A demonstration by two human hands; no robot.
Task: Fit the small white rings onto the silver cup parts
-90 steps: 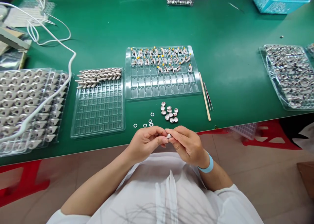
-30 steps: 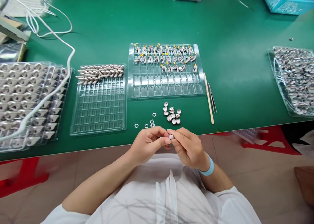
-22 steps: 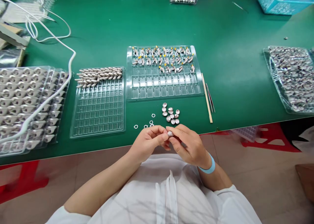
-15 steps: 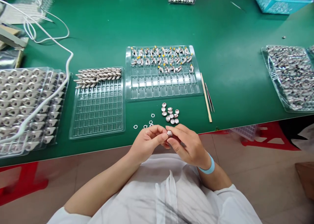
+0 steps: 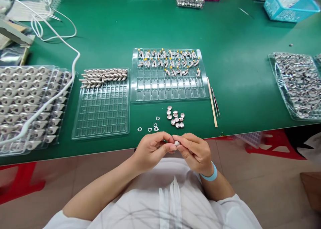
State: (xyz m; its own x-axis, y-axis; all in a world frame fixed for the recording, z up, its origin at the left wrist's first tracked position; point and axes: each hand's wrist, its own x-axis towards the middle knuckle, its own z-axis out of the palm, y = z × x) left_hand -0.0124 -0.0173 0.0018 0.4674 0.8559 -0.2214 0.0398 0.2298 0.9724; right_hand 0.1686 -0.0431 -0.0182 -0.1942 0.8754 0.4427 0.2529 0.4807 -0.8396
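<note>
At the table's front edge, my left hand (image 5: 154, 150) and my right hand (image 5: 195, 150) meet, both closed in a pinch on one small silvery round cap (image 5: 177, 143). Fingertips cover much of it. Just beyond them on the green tabletop lies a loose group of similar round metal caps (image 5: 176, 119). Left of these are several thin white rings with small tabs (image 5: 155, 125). Behind, a clear plastic tray (image 5: 147, 94) holds rows of small metal parts with yellow tips (image 5: 170, 62) in its back rows.
To the left, another clear tray (image 5: 100, 115) holds pointed metal pieces, beside stacked trays of larger parts (image 5: 22, 102) crossed by a white cable (image 5: 52, 98). Right of centre lie a wooden stick (image 5: 212, 102) and tweezers (image 5: 215, 102). A filled tray (image 5: 298, 85) and blue basket (image 5: 291, 10) stand farther right.
The view has shifted slightly. Both hands still pinch the cap, which has turned between the fingers and sits a little closer to my body.
</note>
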